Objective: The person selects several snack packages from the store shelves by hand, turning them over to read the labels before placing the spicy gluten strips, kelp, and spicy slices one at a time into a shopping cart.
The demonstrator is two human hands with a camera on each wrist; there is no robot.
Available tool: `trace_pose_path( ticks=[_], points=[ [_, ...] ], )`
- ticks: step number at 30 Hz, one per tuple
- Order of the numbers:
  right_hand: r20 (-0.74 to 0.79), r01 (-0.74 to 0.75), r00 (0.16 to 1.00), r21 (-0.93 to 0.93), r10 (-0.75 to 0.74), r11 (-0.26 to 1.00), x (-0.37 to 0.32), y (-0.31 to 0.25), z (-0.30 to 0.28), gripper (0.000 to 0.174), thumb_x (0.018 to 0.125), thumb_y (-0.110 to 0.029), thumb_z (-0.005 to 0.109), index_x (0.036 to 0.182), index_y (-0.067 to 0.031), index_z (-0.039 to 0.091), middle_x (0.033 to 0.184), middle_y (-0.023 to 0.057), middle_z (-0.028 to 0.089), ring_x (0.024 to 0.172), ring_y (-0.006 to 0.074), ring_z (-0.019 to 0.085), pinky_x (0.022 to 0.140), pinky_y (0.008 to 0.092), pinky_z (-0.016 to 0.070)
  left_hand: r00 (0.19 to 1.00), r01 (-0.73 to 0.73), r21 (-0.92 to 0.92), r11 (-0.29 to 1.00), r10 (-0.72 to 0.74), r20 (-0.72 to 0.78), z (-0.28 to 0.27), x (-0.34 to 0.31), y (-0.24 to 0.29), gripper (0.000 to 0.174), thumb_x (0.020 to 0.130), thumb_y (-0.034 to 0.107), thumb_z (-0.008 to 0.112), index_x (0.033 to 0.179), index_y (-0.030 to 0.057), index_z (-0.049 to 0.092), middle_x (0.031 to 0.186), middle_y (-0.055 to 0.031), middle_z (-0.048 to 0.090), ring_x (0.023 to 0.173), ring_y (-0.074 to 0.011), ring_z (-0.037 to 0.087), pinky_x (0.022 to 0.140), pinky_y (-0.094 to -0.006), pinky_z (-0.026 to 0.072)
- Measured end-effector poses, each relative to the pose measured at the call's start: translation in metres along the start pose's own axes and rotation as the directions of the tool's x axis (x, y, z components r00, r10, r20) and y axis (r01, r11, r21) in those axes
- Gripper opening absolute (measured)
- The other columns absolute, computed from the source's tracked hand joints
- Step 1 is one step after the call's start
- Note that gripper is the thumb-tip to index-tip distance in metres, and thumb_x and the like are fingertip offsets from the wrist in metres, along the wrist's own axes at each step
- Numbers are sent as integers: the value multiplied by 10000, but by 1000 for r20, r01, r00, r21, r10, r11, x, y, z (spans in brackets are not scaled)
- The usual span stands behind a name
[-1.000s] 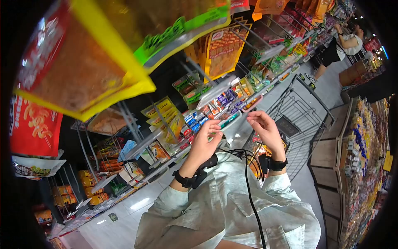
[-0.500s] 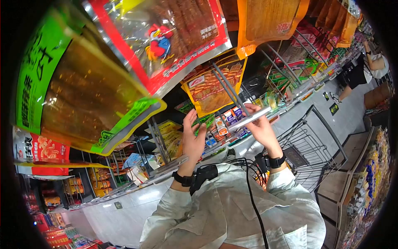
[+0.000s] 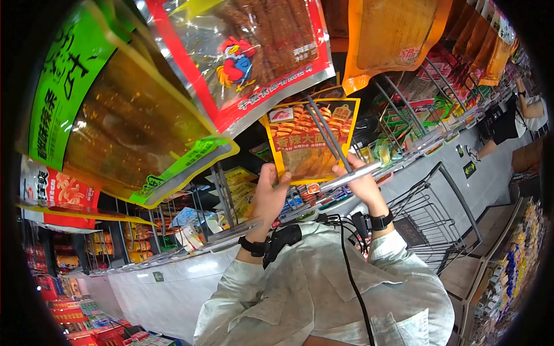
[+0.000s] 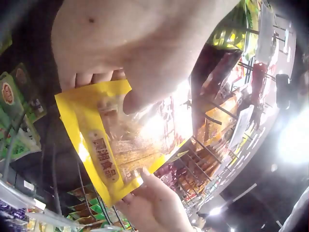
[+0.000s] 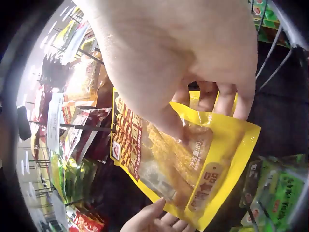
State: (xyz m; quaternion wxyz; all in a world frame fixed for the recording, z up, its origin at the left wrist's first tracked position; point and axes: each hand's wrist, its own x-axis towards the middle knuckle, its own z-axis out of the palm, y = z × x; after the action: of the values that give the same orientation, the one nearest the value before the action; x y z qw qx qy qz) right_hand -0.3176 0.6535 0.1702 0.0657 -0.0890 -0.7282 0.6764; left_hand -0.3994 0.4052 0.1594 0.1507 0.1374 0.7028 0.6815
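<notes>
Materials: thin, glossy plastic packaging; slim metal rods [image 3: 398, 104] with a pale label holder [image 3: 351, 176]; wrinkled, light fabric on the sleeves [image 3: 228, 291]; a dark wire cart [image 3: 430, 216] on smooth grey floor [image 3: 490, 167].

Yellow packet [image 3: 293, 141]: flat, four-cornered, in front of the person's torso at the shelving, between the two hands. Broad yellow border, printed skewers and lettering on the face, clear window showing golden-brown strips. Plastic puckers slightly under the thumbs.

Left hand [image 3: 269, 196]: gripping one lower side of the packet, thumb on the face, fingers behind. Right hand [image 3: 362, 185]: gripping the opposite side the same way, thumb pressed near the window.

Nearby: a green-edged packet [image 3: 109, 124] and a red-bordered packet [image 3: 257, 55] with a cartoon rooster, both larger in the head view; an orange packet [image 3: 395, 37] beyond them. Another person [image 3: 511, 118] stands well apart, near the view's edge.

Hard to make out: a rod passes in front of the yellow packet in the head view; whether the packet hangs on any rod cannot be told. Glare washes out part of its print in the left wrist view. Fingers behind it are partly hidden. The large packets are cut off at the top.
</notes>
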Motion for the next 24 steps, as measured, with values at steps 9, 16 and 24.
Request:
trace_pose_path(
  ticks=[9,16,24],
  points=[
    [23,39,999,317,-49,948,-61,0,28,463,998,26,591,1438,2,449,1316,48,612,1180,129,604,1020,308,501,995,34,55,998,-39,97,-4,-48,13,304,1010,178,620,1241,-10,558,1137,-122,677,1083,-200,627,962,-352,472],
    [-134,39,991,237,-7,971,-143,-49,75,490,990,1,606,1455,-5,453,1304,46,619,1169,137,600,991,318,516,965,-108,143,984,69,254,-39,-92,46,246,1025,182,608,1200,10,600,1059,-59,668,985,-143,616,881,-290,489],
    [-402,56,916,143,6,988,-237,-75,166,435,993,-45,621,1413,-11,510,1254,27,635,1107,112,602,956,291,514,906,-160,21,987,138,401,-87,-158,76,188,1019,153,612,1136,5,608,975,-56,671,916,-122,624,831,-295,508]
  ],
)
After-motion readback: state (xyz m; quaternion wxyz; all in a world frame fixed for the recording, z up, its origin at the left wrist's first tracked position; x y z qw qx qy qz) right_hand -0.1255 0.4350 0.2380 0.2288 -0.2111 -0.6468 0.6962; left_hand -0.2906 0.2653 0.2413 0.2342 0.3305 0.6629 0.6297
